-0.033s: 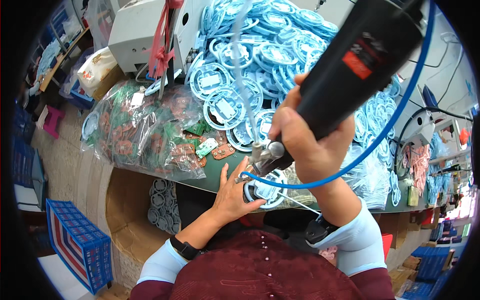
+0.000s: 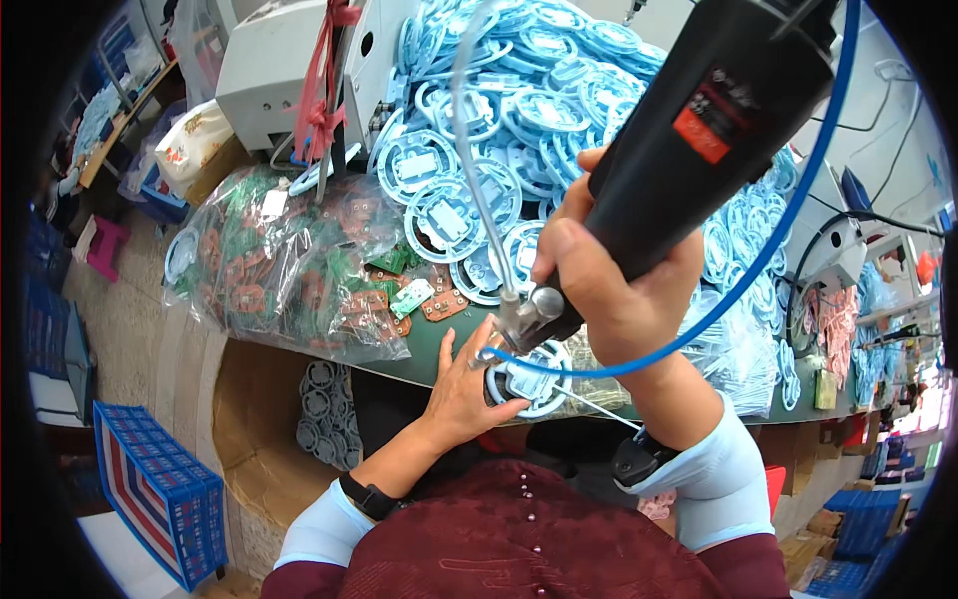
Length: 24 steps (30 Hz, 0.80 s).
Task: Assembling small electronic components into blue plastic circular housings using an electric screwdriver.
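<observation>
A black power screwdriver [image 2: 654, 185] slants across the view, its body wrapped by the fingers of my right hand [image 2: 634, 299]. Its metal head points down at a light blue round plastic part [image 2: 544, 384] by the table's near edge. My left hand [image 2: 461, 394] grips that part at its left side, thumb along the front and fingers behind. The tool's head hides some of the part, and the bit's tip is hard to make out. A blue hose [image 2: 743, 309] loops from the tool, and a clear tube [image 2: 464, 140] rises from its head.
Behind my hands is a big heap of light blue round parts [image 2: 549, 110]. Left of it lies a clear plastic bag [image 2: 289, 270] of green and brown circuit boards beside a grey machine [image 2: 274, 75]. Below stands a cardboard box [image 2: 244, 419] with grey round parts.
The screwdriver has shifted slightly left, and its head sits a little lower over the plastic part. My left hand stays in place on the part.
</observation>
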Motion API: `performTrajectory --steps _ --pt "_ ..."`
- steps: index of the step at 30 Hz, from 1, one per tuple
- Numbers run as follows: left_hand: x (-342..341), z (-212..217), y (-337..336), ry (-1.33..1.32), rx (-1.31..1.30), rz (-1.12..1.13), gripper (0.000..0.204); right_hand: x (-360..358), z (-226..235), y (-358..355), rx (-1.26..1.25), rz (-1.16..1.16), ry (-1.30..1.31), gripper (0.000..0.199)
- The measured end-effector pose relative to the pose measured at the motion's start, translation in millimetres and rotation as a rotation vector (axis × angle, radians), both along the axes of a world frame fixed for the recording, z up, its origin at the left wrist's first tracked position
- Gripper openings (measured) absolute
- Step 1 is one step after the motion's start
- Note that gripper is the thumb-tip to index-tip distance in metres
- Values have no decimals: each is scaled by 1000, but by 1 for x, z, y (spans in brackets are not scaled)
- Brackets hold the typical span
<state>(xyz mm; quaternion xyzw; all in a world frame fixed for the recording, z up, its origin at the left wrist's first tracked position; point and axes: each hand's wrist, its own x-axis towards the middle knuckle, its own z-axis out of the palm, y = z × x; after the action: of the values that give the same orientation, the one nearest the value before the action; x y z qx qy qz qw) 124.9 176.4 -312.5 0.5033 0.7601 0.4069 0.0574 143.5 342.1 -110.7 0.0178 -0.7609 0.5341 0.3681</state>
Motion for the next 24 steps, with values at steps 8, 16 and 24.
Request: performTrajectory --steps 8,16,24 --pt "5 27 1 25 -74 -63 91 58 56 31 -121 -185 188 46" --pt "4 31 9 96 -68 -136 93 59 31 29 -204 -184 101 43" --pt "7 35 11 88 -86 -115 92 51 3 44 -92 -246 187 36"
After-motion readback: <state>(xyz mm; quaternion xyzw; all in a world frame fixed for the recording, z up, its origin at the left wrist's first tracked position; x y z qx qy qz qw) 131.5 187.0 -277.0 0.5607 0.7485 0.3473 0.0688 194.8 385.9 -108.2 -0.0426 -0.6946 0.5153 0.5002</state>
